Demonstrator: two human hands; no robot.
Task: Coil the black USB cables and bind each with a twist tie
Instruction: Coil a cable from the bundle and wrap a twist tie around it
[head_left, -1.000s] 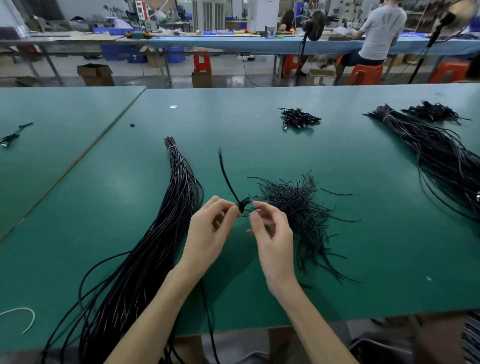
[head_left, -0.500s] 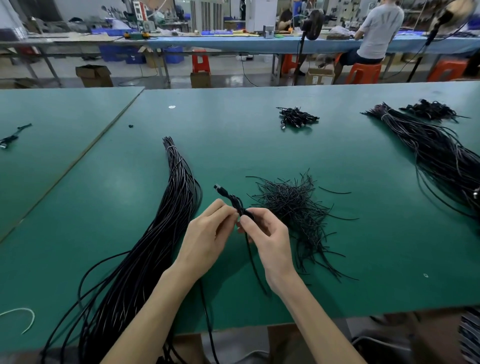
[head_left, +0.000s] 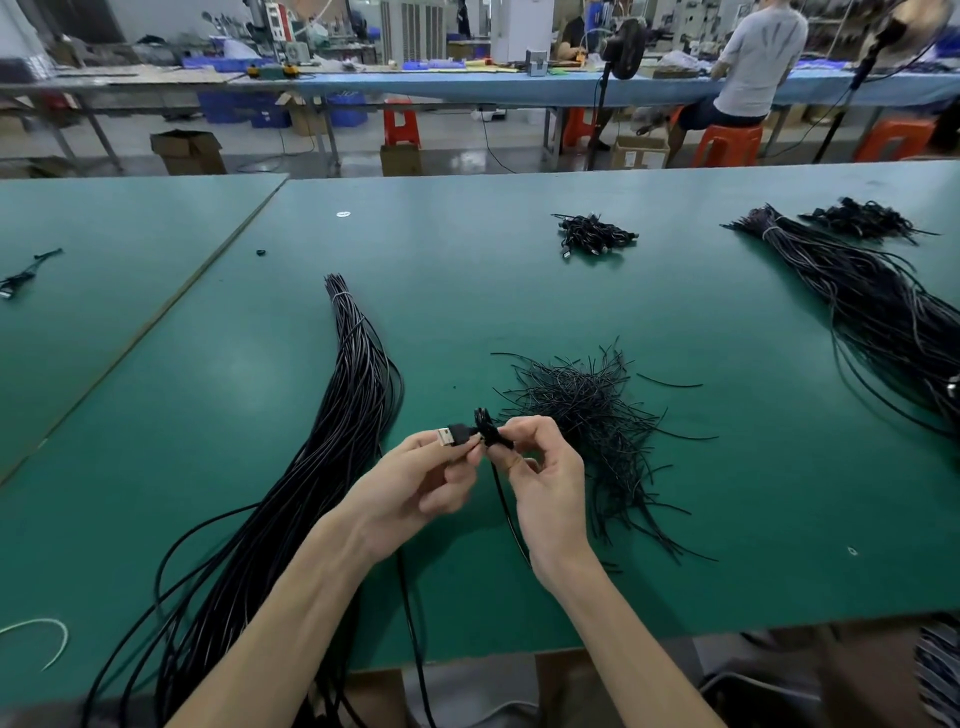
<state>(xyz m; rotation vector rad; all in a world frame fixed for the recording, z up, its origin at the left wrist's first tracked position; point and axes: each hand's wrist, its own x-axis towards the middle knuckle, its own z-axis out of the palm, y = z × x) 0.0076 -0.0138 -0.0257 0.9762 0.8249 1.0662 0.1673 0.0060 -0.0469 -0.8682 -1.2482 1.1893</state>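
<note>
My left hand (head_left: 415, 483) pinches a black USB cable just behind its plug (head_left: 451, 435), whose metal end points left. My right hand (head_left: 540, 467) grips a small tight coil of the same cable (head_left: 488, 428) between thumb and fingers, and a loose stretch of cable hangs down under the wrist. A long bundle of uncoiled black cables (head_left: 332, 426) lies to the left and runs off the table's near edge. A heap of black twist ties (head_left: 587, 405) sits just right of my hands.
A small pile of bound cables (head_left: 595, 236) lies at the far middle of the green table (head_left: 519, 291). Another long cable bundle (head_left: 872, 306) and a further pile (head_left: 862, 221) lie at the right. A person sits at a far bench.
The free cable end that stuck up a second ago has been wound in. The plug now points left between my hands, which have shifted slightly toward me.
</note>
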